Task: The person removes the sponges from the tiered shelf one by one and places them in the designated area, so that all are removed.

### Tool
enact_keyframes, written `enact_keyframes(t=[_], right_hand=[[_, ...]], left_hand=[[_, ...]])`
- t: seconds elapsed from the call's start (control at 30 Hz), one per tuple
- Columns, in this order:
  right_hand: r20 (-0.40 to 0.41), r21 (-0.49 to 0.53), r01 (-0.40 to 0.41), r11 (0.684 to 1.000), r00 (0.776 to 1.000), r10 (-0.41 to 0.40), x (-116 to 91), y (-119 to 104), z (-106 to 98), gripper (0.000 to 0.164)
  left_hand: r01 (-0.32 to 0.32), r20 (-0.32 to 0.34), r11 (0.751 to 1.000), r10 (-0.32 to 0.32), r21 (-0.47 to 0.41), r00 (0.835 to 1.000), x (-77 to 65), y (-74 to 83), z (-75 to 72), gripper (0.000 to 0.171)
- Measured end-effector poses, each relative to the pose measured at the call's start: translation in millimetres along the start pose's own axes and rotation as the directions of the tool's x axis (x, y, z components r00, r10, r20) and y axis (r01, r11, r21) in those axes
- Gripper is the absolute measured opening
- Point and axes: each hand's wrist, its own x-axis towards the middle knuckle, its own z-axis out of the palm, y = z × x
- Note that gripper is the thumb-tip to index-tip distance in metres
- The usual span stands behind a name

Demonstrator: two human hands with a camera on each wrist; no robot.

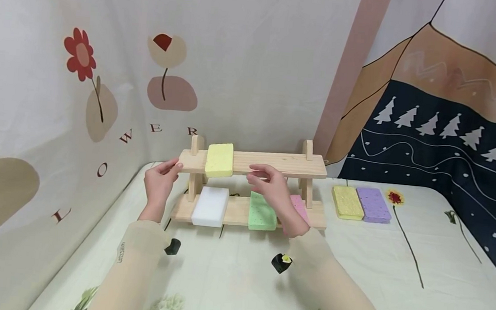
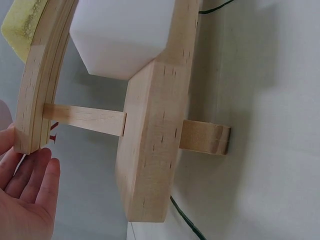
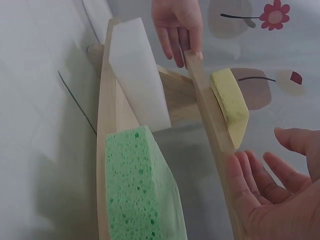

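A two-tier wooden shelf (image 1: 274, 163) stands on the table. My left hand (image 1: 159, 182) pinches the left end of its upper board, thumb on top and fingers beneath, as the left wrist view shows. Just in front of that board's front edge is my right hand (image 1: 273, 189), fingers loosely bent and holding nothing; whether they touch the wood I cannot tell. Between the hands a yellow sponge (image 1: 220, 160) lies on the upper board. The lower board carries a white sponge (image 1: 210, 207), a green sponge (image 1: 262, 214) and a pink sponge (image 1: 299, 207), partly hidden by my right hand.
To the right of the shelf, another yellow sponge (image 1: 347, 203) and a purple sponge (image 1: 373, 205) lie side by side on the flower-print tablecloth (image 1: 237, 282). Behind and to the left hangs a printed cloth (image 1: 260, 67).
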Motion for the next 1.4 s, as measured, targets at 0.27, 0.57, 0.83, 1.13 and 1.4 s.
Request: enact_keyframes(t=[0.27, 0.57, 0.83, 1.13, 1.4], right_hand=[[0.048, 0.005, -0.025, 1.0, 0.999, 0.024, 4.0, -0.2, 9.8, 0.046], [0.056, 0.009, -0.019, 1.0, 0.998, 0.018, 11.3, 4.0, 22.6, 0.051], [0.027, 0.076, -0.067, 0.995, 0.997, 0.065, 21.8, 5.8, 40.4, 0.056], [-0.048, 0.187, -0.123, 0.975, 0.99, 0.134, 27.9, 1.2, 51.5, 0.05], [-0.047, 0.217, -0.122, 0.969, 0.99, 0.135, 24.1, 1.0, 48.3, 0.035]], left_hand=[[-0.001, -0.001, 1.0, 0.001, 0.013, 1.0, 0.3, 0.0, 0.1, 0.038], [0.011, -0.001, 1.0, -0.011, 0.004, 1.0, 0.3, -0.9, 0.2, 0.038], [0.032, 0.006, 0.999, -0.032, -0.001, 0.999, 0.7, -0.6, 0.6, 0.038], [0.021, 0.0, 1.0, -0.021, -0.002, 1.0, 1.0, -1.3, 1.4, 0.037], [0.012, -0.001, 1.0, -0.012, -0.011, 1.0, 1.8, -0.3, 0.1, 0.037]])
